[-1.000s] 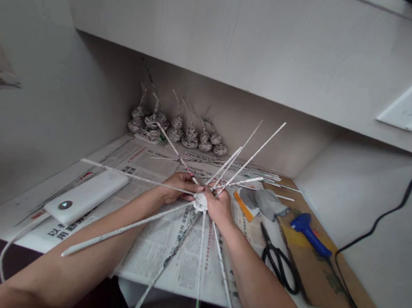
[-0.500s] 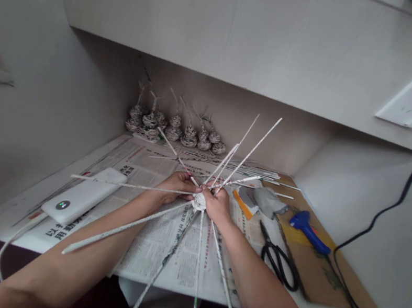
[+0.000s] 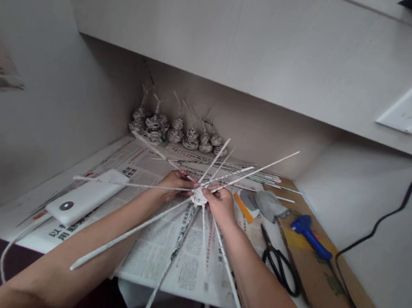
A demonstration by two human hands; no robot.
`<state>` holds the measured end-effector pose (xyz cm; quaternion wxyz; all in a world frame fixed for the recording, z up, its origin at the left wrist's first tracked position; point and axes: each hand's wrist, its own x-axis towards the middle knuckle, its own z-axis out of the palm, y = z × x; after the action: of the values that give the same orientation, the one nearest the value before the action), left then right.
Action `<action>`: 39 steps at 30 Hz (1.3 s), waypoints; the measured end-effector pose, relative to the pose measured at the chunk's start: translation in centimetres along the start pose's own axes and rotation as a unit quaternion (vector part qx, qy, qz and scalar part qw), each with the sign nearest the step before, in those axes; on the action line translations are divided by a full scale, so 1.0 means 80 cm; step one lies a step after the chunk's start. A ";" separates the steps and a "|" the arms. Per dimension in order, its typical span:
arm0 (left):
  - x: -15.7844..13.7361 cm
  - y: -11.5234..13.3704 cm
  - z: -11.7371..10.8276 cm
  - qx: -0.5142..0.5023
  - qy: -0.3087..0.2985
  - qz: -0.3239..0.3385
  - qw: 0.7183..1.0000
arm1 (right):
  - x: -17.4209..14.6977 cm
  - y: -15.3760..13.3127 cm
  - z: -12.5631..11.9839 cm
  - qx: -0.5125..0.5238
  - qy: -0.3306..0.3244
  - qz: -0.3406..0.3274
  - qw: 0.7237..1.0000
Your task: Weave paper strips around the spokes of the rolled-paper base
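Observation:
Between my hands is a small round woven paper base (image 3: 199,197), with several rolled newspaper sticks (image 3: 127,236) fanning out from it on all sides. My left hand (image 3: 175,185) grips its left edge, fingers closed around the rim and the roots of the sticks there. On the other side my right hand (image 3: 221,202) pinches the base and sticks near its upper right. The fingertips of both hands are partly covered by the sticks. The piece is held above the newspaper sheet (image 3: 190,263) spread on the table.
Several woven paper gourds (image 3: 176,132) line the back wall. Loose paper sticks (image 3: 258,174) lie before them. At left is a white power bank (image 3: 82,198) with a cable. Black scissors (image 3: 280,265), a grey crumpled packet (image 3: 270,206) and a blue glue gun (image 3: 311,236) on cardboard (image 3: 340,294) occupy the right.
The sticks at the far side have swung lower, with one now leaning farther right. Both hands stay on the woven base. The view has shifted slightly.

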<state>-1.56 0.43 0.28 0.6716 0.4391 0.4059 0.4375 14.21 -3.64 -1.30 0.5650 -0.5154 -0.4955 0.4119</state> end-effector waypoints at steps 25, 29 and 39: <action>-0.001 -0.013 0.012 0.047 -0.031 0.016 0.998 | 0.002 0.001 0.007 0.082 0.034 0.087 0.992; 0.001 -0.015 0.016 0.034 0.002 0.000 0.999 | 0.003 0.003 0.009 0.088 0.029 0.090 0.992; 0.001 -0.008 0.021 0.019 0.084 -0.043 0.995 | 0.001 0.010 0.009 0.051 0.000 0.010 0.999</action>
<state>0.13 -0.03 0.15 0.6448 0.3958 0.4874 0.4358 13.52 -3.35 -2.12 0.5867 -0.4909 -0.4681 0.4424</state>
